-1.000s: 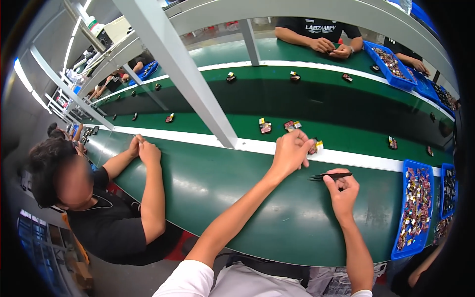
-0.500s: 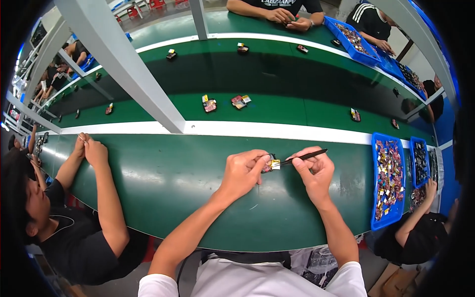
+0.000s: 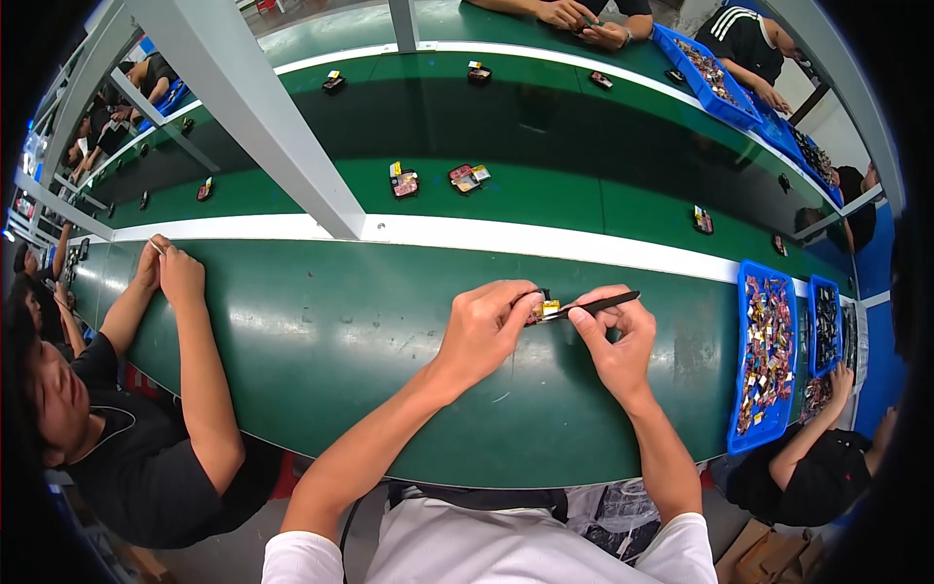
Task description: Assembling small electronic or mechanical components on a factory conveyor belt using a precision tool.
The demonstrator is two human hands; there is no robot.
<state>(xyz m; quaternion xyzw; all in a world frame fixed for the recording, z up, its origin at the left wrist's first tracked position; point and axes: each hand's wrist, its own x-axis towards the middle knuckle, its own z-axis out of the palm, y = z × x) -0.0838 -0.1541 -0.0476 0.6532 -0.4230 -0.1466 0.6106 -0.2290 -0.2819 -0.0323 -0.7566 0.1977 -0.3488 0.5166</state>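
Observation:
My left hand (image 3: 486, 329) is closed round a small electronic assembly (image 3: 550, 308) with a yellow-and-white piece and a dark edge, held just above the green table. Its fingers cover most of the part. In my right hand (image 3: 621, 341) is a pair of black tweezers (image 3: 611, 301), gripped between thumb and fingers. The tweezers point left, and their tips lie at the lower edge of the yellow piece. Whether the tips pinch anything is too small to tell.
A blue tray (image 3: 767, 355) full of small parts stands at the right, with a smaller blue tray (image 3: 824, 326) beyond it. Past a white rail (image 3: 545, 256), similar assemblies (image 3: 470, 177) lie on a green conveyor. A grey post (image 3: 253, 107) rises at left. Co-workers sit on both sides and opposite.
The assembly has turned a little in my left hand. The tweezer tips have shifted from the yellow piece's side to its lower edge. The whole view has tilted slightly.

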